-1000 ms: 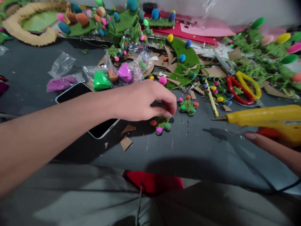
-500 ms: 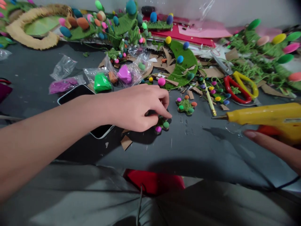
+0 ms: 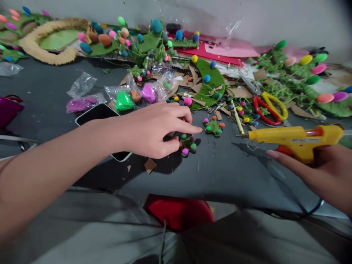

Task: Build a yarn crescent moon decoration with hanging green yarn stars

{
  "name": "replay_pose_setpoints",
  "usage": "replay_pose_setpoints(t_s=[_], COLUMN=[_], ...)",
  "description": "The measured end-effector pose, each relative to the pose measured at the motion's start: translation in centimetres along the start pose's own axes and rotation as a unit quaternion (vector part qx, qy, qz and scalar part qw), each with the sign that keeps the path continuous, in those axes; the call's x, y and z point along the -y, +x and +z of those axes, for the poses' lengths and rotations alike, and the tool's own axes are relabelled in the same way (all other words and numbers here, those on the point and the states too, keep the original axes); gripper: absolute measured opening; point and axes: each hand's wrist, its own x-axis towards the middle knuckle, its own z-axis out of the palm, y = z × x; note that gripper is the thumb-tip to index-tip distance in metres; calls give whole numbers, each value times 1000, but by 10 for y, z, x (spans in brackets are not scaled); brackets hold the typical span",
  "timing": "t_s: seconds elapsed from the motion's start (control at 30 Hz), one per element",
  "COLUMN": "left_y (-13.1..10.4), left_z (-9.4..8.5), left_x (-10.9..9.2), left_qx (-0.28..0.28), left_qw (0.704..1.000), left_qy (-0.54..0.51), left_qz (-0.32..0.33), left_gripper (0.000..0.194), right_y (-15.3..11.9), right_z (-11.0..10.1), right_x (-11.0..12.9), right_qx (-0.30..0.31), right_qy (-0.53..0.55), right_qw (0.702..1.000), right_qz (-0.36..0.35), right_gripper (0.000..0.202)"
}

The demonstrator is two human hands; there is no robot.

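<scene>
- The nearer green yarn star [image 3: 187, 143] lies on the dark surface [image 3: 192, 179], partly behind the thumb of your left hand [image 3: 154, 128].
- That hand isn't closed on anything visible: its index finger points out above the star, the thumb is well apart below it, and the other fingers look curled. Whether your thumb touches the orange ball [image 3: 180, 144] beside it, you can't tell from this view.
- Expect the star to be light and easily nudged; the yarn wrap should feel soft and slightly grippy, over a core that may be stiffer.
- Its small coloured balls look like the fragile part, so take hold by the yarn body between two points rather than tugging a ball.
- The second yarn star [image 3: 213, 126], just beyond your fingertip, should handle the same way.
- Your right hand [image 3: 330, 176] is wrapped around the handle of the yellow hot glue gun [image 3: 298, 137], one digit reaching under the orange trigger [image 3: 284, 149].
- The gun is probably stiff and the heavier item; keep your grip on the handle and away from the metal nozzle [image 3: 242, 135], which could be hot.
</scene>
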Motion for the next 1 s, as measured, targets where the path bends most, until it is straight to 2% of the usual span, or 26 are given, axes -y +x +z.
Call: replay_pose_setpoints(t_s=[0.17,0.4,0.6,0.67,0.73,0.87,1.0], left_y=[-2,-1,-3,-6,-10,-17,-16], left_z=[2,3,5,6,8,16,27], left_x=[-5,-8,-7,-8,-12,-25,-36], left_qx=[15,23,19,10,-8,-41,-48], left_qw=[1000,999,1000,999,997,986,982], left_qy=[10,24,20,17,30,78,77], left_qz=[0,-6,-10,-31,-76,-144,-166], left_gripper=[44,38,39,45,61,94,93], right_y=[-3,-3,-7,-9,-12,-14,-14], right_z=[-7,-7,-6,-5,-3,-4,-3], right_x=[8,10,2,-4,-7,0,7], right_qx=[17,28,22,6,-9,13,5], right_qy=[0,12,-22,-30,-23,3,50], right_qw=[999,999,998,997,995,987,982], right_qz=[33,38,52,69,101,157,184], right_gripper=[49,47,45,44,45,41,40])
